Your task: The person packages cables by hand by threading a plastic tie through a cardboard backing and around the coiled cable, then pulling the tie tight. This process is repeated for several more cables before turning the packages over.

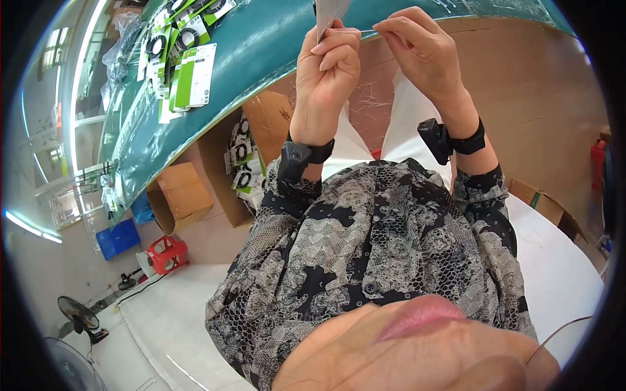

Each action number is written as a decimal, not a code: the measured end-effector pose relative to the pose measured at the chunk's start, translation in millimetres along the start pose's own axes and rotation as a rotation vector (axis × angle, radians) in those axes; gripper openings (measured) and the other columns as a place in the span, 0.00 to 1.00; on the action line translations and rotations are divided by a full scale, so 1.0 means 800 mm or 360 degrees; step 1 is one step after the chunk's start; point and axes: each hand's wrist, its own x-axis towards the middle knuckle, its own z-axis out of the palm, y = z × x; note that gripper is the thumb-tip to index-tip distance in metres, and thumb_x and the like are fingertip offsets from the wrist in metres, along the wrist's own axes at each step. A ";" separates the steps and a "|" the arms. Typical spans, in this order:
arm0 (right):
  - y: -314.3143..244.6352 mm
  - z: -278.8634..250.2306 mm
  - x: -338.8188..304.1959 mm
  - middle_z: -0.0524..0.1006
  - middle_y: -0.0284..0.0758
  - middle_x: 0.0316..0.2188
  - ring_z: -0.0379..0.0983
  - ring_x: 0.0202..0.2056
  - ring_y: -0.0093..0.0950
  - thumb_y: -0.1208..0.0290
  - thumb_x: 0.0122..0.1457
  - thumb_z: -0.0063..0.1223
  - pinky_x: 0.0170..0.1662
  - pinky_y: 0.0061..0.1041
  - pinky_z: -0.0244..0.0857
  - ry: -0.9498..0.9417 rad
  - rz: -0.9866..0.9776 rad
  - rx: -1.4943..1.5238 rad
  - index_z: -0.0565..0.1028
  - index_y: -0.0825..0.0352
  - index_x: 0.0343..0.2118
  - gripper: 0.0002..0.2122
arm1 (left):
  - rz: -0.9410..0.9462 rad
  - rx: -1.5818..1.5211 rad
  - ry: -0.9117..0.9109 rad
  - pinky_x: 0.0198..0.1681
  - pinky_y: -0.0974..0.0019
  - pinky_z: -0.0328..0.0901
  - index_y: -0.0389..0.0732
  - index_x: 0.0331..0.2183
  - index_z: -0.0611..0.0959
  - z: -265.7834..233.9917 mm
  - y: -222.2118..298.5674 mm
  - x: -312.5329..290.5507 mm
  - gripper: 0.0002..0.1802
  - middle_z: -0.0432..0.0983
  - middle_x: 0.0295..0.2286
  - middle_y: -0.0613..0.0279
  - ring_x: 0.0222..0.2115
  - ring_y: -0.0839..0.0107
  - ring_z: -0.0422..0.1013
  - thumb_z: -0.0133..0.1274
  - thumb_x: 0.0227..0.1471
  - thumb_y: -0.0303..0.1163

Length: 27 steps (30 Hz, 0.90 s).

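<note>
- Closest to the camera, part of the person's head [417,345] covers the foreground below the grip, with a black-and-grey patterned shirt [372,260] between it and the hands.
- Left of the grip, on the green table [261,39], lies a pile of green-and-white cards [195,75], some bearing black rings; the table's edge runs close behind the hands.
- Below and left of the grip, under that edge, stand an open carton [215,166] with more carded rings [242,156] and a brown box [184,189]; farther off are a blue bin [117,239], a red stool [167,254] and a fan [78,313].
- Pale scraps [372,98] litter the floor below the gap between the hands.
- Above the left fingers, the grey piece [331,13] is cut off by the upper border; folded fingers hide its lower end, and its kind cannot be told.
- Raised from the wrist, the left hand [332,65] curls its fingers snugly around the grey piece.
- Bent toward it, the right hand [424,55] pinches a thin white strand [366,30] between its fingertips, the strand stretching across to the left fingers.
</note>
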 end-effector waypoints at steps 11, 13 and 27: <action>0.053 0.052 0.011 0.72 0.35 0.24 0.72 0.26 0.34 0.81 0.45 0.55 0.27 0.27 0.67 0.0776 -0.0877 0.0643 0.75 0.66 0.25 0.04 | 0.0004 0.0068 -0.0036 0.15 0.77 0.53 0.30 0.30 0.72 0.000 -0.002 0.002 0.06 0.61 0.21 0.65 0.18 0.80 0.61 0.49 0.53 0.24; 0.052 0.053 0.011 0.71 0.35 0.24 0.72 0.25 0.34 0.80 0.45 0.55 0.27 0.27 0.66 0.0789 -0.0870 0.0637 0.74 0.66 0.24 0.03 | 0.0014 0.0082 -0.0044 0.15 0.77 0.53 0.30 0.30 0.72 -0.001 0.000 0.002 0.07 0.61 0.21 0.65 0.18 0.80 0.61 0.49 0.53 0.24; 0.014 0.016 -0.015 0.68 0.27 0.21 0.61 0.17 0.19 0.79 0.48 0.58 0.21 0.18 0.58 -0.0003 -0.0035 -0.0170 0.77 0.64 0.27 0.04 | 0.0189 0.0194 -0.0111 0.17 0.78 0.55 0.30 0.31 0.72 -0.008 0.002 0.001 0.08 0.61 0.22 0.65 0.19 0.79 0.61 0.52 0.51 0.24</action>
